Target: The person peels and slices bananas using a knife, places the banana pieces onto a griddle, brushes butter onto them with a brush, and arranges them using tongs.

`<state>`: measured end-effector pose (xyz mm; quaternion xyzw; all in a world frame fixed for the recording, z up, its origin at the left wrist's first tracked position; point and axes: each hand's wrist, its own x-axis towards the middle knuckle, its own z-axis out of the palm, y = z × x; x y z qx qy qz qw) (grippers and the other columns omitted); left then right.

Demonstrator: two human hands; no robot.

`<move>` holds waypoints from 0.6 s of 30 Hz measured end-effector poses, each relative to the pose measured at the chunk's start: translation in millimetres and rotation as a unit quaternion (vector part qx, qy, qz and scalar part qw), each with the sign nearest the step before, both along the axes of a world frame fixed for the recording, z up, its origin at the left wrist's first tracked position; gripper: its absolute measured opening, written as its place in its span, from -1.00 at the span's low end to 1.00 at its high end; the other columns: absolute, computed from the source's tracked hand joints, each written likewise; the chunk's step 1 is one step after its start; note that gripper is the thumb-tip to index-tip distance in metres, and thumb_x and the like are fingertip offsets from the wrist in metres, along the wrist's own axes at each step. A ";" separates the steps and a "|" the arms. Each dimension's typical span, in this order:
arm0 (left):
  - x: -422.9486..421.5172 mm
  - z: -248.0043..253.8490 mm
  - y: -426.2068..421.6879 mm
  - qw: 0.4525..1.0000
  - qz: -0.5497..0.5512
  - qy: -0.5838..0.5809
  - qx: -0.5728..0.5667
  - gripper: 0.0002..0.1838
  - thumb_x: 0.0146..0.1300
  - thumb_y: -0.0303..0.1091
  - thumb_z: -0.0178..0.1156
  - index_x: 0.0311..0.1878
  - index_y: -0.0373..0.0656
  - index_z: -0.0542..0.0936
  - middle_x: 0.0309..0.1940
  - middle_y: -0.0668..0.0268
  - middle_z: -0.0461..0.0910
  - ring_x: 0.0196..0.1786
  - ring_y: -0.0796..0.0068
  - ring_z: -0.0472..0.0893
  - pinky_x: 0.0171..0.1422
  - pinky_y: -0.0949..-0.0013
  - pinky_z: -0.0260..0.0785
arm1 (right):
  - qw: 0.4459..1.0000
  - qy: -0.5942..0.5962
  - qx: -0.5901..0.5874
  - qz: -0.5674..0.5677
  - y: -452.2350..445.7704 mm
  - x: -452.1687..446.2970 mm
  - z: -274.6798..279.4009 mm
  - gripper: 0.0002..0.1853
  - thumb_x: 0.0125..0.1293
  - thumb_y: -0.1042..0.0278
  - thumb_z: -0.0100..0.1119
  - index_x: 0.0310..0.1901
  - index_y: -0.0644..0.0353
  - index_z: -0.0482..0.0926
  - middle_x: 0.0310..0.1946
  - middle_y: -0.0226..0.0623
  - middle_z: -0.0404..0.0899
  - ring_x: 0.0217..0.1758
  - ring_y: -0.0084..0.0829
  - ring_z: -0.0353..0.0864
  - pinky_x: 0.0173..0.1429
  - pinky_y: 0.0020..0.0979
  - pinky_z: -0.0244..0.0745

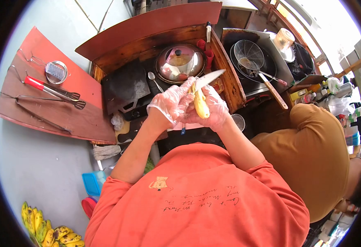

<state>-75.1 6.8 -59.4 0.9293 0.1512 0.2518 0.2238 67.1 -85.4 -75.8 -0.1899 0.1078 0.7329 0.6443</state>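
Both my hands wear clear plastic gloves and meet in front of my chest. My left hand (173,103) is closed around a knife's handle, which its fingers hide. The knife blade (210,79) points up and right, beside the stem end of a banana. My right hand (215,108) is closed around the yellow banana (202,107), whose lower end faces me. Just beyond my hands, a domed lid (180,61) covers a pan on the stove. A spoon (155,81) lies left of that pan.
At left, a red board (83,99) bears tongs (40,99), a red-handled tool (50,88) and a grater (56,72). A strainer (248,53) rests over a wok at right. A person in a brown shirt (308,152) is close on my right. Bananas (44,228) lie lower left.
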 end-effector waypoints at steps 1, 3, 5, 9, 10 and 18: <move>-0.2 5.6 -1.0 1.000 -0.001 0.001 0.000 -0.50 0.46 -0.27 0.16 0.41 -0.19 0.49 -0.07 -0.02 0.68 -0.10 0.04 0.70 0.02 0.20 0.54 | 1.000 0.001 0.000 -0.001 1.4 4.3 -10.7 -0.41 0.44 -0.41 -0.01 -0.20 0.01 0.66 -0.29 -0.26 0.68 -0.25 -0.16 0.67 0.06 0.14 0.51; 0.2 11.5 1.9 0.987 0.037 -0.010 -0.157 -0.53 0.50 -0.26 0.13 0.41 -0.18 0.50 -0.11 0.00 0.71 -0.13 0.28 0.69 0.04 0.28 0.51 | 0.970 0.149 0.179 0.067 4.1 14.5 -28.5 -0.41 0.41 -0.40 0.08 -0.23 0.09 0.59 -0.45 -0.32 0.59 -0.37 -0.28 0.60 0.09 0.12 0.50; -1.0 9.9 7.1 0.981 0.054 -0.001 -0.184 -0.54 0.52 -0.25 0.11 0.41 -0.17 0.51 -0.15 0.03 0.74 -0.15 0.42 0.67 0.04 0.33 0.49 | 0.986 0.140 0.087 0.021 -2.1 19.3 -23.6 -0.41 0.38 -0.37 0.16 -0.33 0.12 0.51 -0.57 -0.39 0.45 -0.47 -0.38 0.49 0.08 0.05 0.50; -5.6 16.0 -8.2 0.967 -0.065 -0.011 -0.248 -0.55 0.47 -0.33 0.15 0.39 -0.13 0.54 -0.20 0.11 0.72 -0.19 0.34 0.67 0.05 0.37 0.48 | 0.978 0.168 0.096 -0.073 2.3 27.2 -27.3 -0.39 0.36 -0.37 0.17 -0.44 0.12 0.48 -0.56 -0.38 0.44 -0.47 -0.37 0.44 0.08 -0.13 0.46; -5.0 13.2 -13.5 0.960 -0.093 -0.031 -0.263 -0.54 0.45 -0.36 0.17 0.39 -0.14 0.54 -0.17 0.09 0.72 -0.17 0.27 0.69 0.05 0.35 0.49 | 0.978 0.150 0.109 -0.094 3.5 26.4 -30.9 -0.39 0.35 -0.35 0.18 -0.47 0.12 0.47 -0.55 -0.36 0.44 -0.47 -0.37 0.43 0.07 -0.18 0.44; 0.1 -4.7 -39.9 0.981 -0.130 0.030 -0.144 -0.46 0.44 -0.24 0.25 0.43 -0.17 0.48 -0.07 -0.09 0.67 -0.08 -0.06 0.69 0.04 0.18 0.55 | 0.961 0.144 0.210 -0.109 4.2 30.2 -42.3 -0.32 0.39 -0.38 0.05 -0.53 0.19 0.50 -0.61 -0.33 0.39 -0.50 -0.39 0.40 0.11 -0.25 0.51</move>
